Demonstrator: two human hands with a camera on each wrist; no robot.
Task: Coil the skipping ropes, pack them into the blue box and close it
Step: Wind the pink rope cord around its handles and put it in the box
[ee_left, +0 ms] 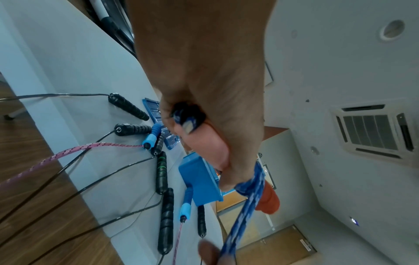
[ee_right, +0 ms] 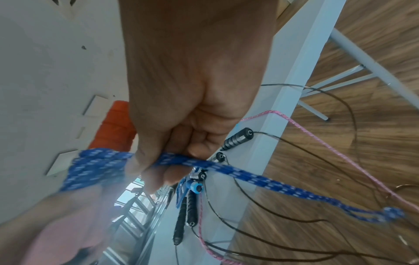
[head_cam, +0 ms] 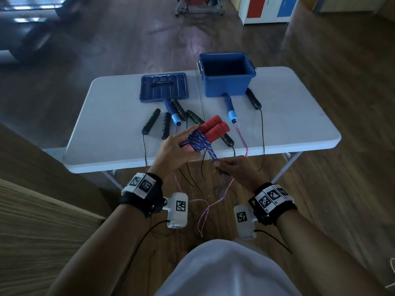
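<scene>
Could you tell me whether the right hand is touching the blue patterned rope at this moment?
Touching. The right wrist view shows the right hand pinching the blue patterned rope between thumb and curled fingers.

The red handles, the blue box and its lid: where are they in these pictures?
red handles (head_cam: 213, 128): head view, on the foam grip of the nearer handle.
blue box (head_cam: 226, 86): head view, on its front wall.
lid (head_cam: 147, 90): head view, on its ribbed inner face, left part, lying flat on the table.
</scene>
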